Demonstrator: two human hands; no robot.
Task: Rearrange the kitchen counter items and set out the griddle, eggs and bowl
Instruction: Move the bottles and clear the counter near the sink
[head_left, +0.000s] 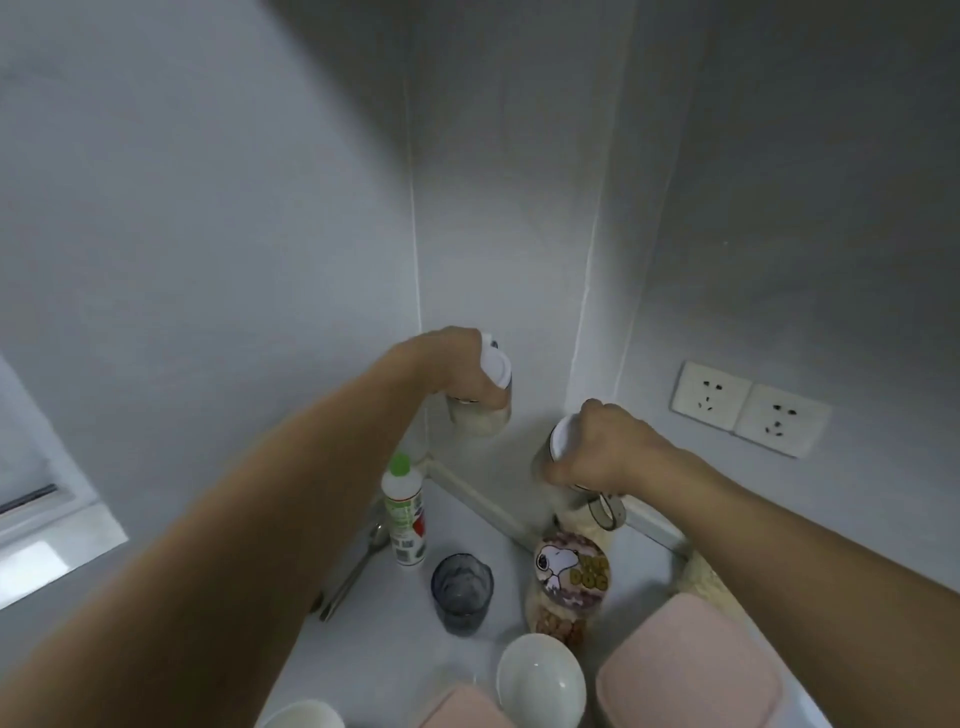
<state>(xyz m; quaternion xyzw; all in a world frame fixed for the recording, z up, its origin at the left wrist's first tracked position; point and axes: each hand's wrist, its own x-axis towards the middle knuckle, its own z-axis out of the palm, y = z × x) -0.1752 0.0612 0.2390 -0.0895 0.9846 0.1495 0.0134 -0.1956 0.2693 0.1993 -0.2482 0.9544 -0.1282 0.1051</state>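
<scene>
Holding one jar each, both hands are up by the wall corner. The left hand (462, 369) grips a jar (480, 410); the right hand (597, 447) grips another. Lower both slowly, staying upright. The bowl (540, 680) sits below the right hand.

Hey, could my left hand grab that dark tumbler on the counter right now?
Probably not yet. The left hand grips a white-capped jar held up by the wall, so it is occupied. The dark tumbler stands uncovered below, with open counter around it.
</scene>
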